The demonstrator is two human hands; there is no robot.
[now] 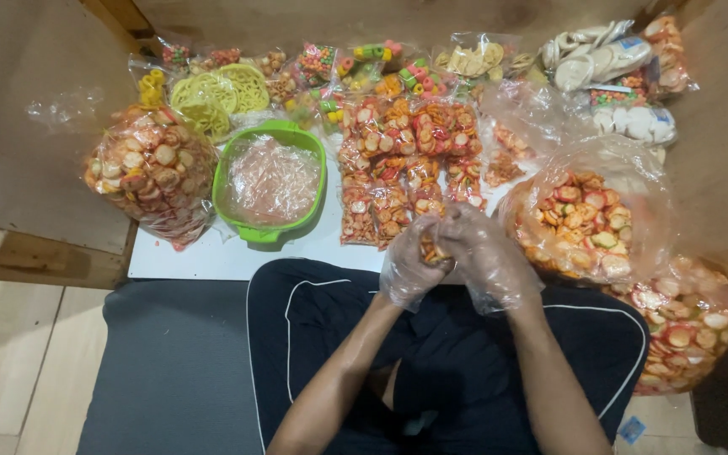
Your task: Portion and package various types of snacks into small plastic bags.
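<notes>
Both my hands wear loose clear plastic gloves and meet above my lap at the front edge of a white board [195, 257]. My left hand [410, 261] and my right hand [486, 253] together grip a small clear packet of orange and red crackers [431, 250], mostly hidden between the fingers. Just beyond them lie several filled small packets of the same crackers [398, 160] in rows. An open big bag of loose crackers [583, 223] stands right beside my right hand.
A green basket [270, 181] lined with empty clear bags sits left of the packets. A tied full cracker bag [153, 173] stands further left, another [684, 329] at right. Mixed snack packets [364, 63] line the back. I sit on a grey mat [170, 362].
</notes>
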